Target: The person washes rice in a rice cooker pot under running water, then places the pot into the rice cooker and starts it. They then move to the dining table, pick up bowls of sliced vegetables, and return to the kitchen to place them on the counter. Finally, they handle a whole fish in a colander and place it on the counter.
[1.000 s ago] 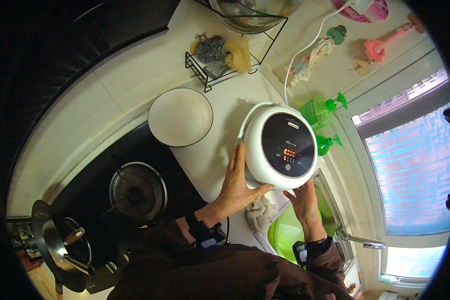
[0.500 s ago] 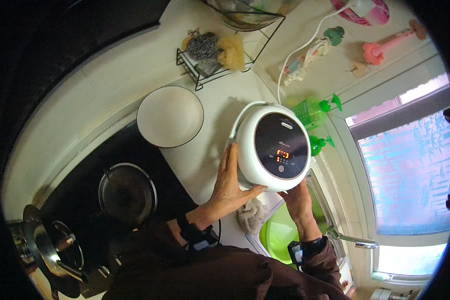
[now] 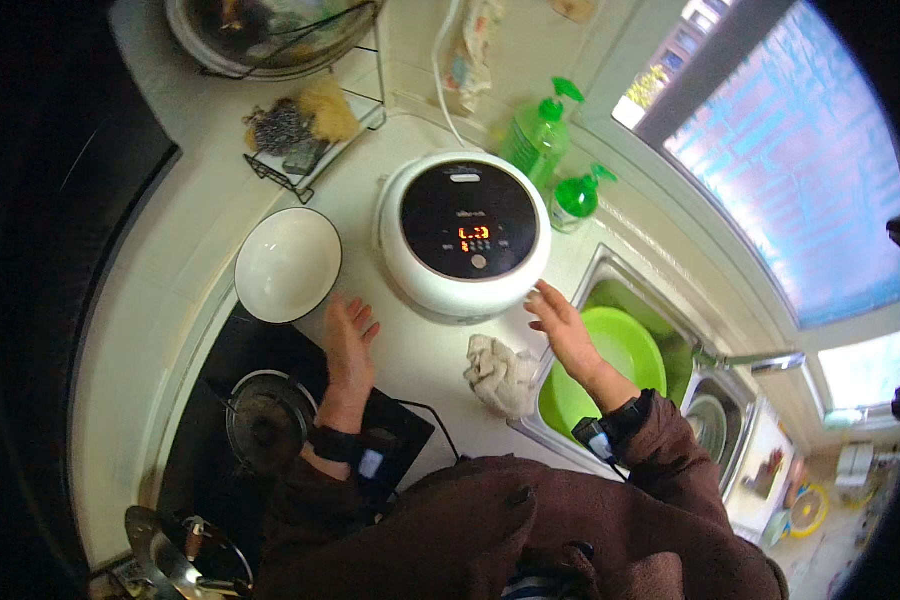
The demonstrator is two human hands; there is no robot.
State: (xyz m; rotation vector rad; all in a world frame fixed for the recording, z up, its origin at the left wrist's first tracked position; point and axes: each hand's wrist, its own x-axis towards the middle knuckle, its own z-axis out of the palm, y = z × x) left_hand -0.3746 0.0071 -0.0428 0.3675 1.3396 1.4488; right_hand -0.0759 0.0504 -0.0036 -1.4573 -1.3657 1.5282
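cooker [image 3: 468, 296] stands near the back corner of the worktop [image 3: 410, 372]; likely heavy, rigid, slippery-sided: grip low at 2 opposite sides. left hand [image 3: 348, 350] and right hand [image 3: 567, 330]: released, loosely spread.

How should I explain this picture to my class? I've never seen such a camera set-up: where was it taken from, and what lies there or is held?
It shows a person working with two bare hands, not a robot. The camera is worn on the head and looks down; its fisheye lens bends straight edges. Picture left is the person's own left.

The left hand is open beside a dark-rimmed white bowl. The right hand is open close to a white rice cooker; whether its fingertips touch is hard to tell. Neither holds anything.

The counter also bears a crumpled pale cloth and two green pump bottles. A lime-green basin sits in the sink.
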